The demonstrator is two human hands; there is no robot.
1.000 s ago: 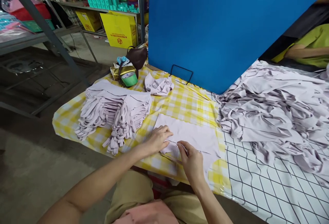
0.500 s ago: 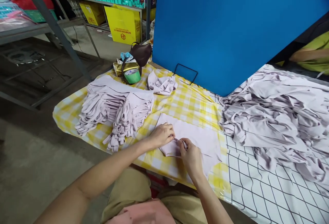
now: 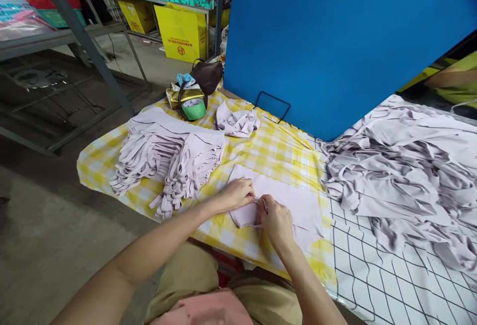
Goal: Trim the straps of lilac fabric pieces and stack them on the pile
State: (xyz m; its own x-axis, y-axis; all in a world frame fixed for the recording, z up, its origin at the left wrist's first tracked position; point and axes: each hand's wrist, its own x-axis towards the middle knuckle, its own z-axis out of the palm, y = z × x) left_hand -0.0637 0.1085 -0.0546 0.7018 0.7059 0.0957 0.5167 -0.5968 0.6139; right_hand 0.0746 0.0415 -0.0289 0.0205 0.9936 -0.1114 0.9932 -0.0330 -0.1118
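Observation:
A pale lilac fabric piece (image 3: 294,203) lies spread on the yellow checked tablecloth (image 3: 276,158) in front of me. My left hand (image 3: 238,194) pinches a narrow part of the fabric near its middle. Close beside it, my right hand (image 3: 276,220) is closed on the same fabric, thumb and forefinger together. The fingertips of both hands nearly meet, and the exact bit between them is partly hidden. To the left sits a neat stack of lilac fabric pieces (image 3: 167,136) with looped straps hanging toward me.
A large loose heap of lilac fabric (image 3: 402,166) covers the right side on a white grid-patterned cloth (image 3: 365,260). A blue board (image 3: 316,41) stands behind. Farther back are a crumpled fabric piece (image 3: 236,120), green tape (image 3: 194,110), a dark bag (image 3: 207,75) and a wire stand (image 3: 274,106).
My right hand has turned slightly, its fingers drawn closer to my left hand at the fabric. The whole view has shifted a little; the stack and heap lie as before.

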